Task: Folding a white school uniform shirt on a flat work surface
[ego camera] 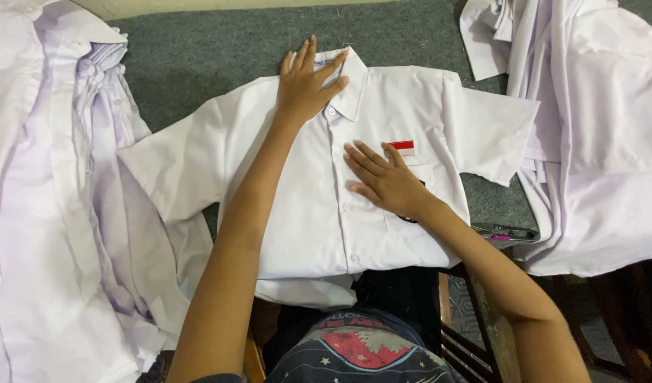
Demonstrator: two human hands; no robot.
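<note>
One white short-sleeved shirt lies buttoned and face up on a grey carpeted surface, directly under both hands. The left hand presses flat on the collar, fingers spread, gripping nothing. The right hand lies flat on the chest beside the button placket, also open. Two heaps of white shirts flank it: one at left, one at right.
</note>
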